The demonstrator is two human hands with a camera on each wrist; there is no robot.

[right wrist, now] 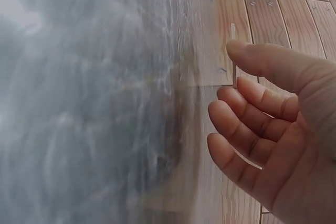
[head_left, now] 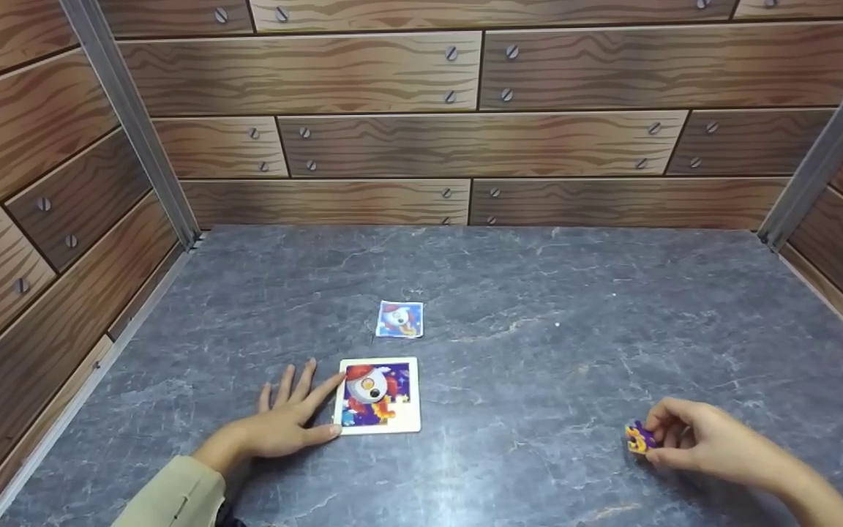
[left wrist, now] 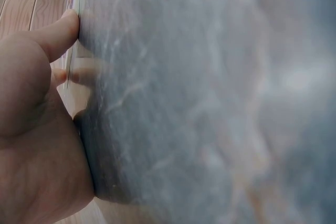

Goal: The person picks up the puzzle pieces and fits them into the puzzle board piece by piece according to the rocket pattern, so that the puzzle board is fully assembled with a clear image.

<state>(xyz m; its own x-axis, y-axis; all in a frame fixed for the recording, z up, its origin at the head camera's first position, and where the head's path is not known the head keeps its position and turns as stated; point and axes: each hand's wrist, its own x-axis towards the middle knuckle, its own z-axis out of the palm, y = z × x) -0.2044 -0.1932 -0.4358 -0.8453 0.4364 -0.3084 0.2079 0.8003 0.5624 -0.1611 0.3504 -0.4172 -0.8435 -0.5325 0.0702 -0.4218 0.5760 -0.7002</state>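
Observation:
A jigsaw puzzle in a white-framed tray (head_left: 415,373) lies on the table, its picture a red and white rocket with flames. The tray's lower right corner shows bare white. My left hand (head_left: 279,428) rests flat with fingers spread, index fingertip and thumb touching the tray's left edge. Off to the right, my right hand (head_left: 718,443) pinches a purple and yellow puzzle piece (head_left: 639,438) between thumb and fingers. The right wrist view catches that piece edge-on, as a thin pale strip (right wrist: 233,32) under the thumb.
A small picture card (head_left: 400,320) with a similar rocket lies just behind the tray. The dark grey marbled tabletop (head_left: 538,380) spreads around them. Wood-patterned walls (head_left: 392,146) enclose the table at the back and both sides.

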